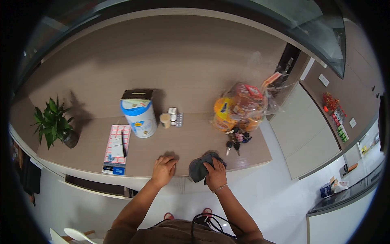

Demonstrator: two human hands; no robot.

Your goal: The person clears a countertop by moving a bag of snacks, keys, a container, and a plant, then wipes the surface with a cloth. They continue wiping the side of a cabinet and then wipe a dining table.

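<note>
Room: pale wood surface ran across the middle of the frame, with a matching wall panel behind it and white floor below.
Left hand: one, lying at the near edge of the surface, lower centre, fingers curled down on the wood, holding nothing.
Right hand: one, just right of the left hand, its grip closed on the grey cloth, a bracelet at the wrist.
Grey cloth: one, bunched at the near edge of the surface, partly hanging past it.
Keys: one bunch, just above the cloth; the number of keys was too small to count.
Plastic bag: one, clear, right of centre; its contents were hard to make out.
Tin: one, white and blue, left of centre, with a dark box behind it partly hidden.
Small containers: about three, beside the tin; details unclear.
Sticker sheet: one, red and white, left of the hands.
Potted plant: one, far left.
</note>
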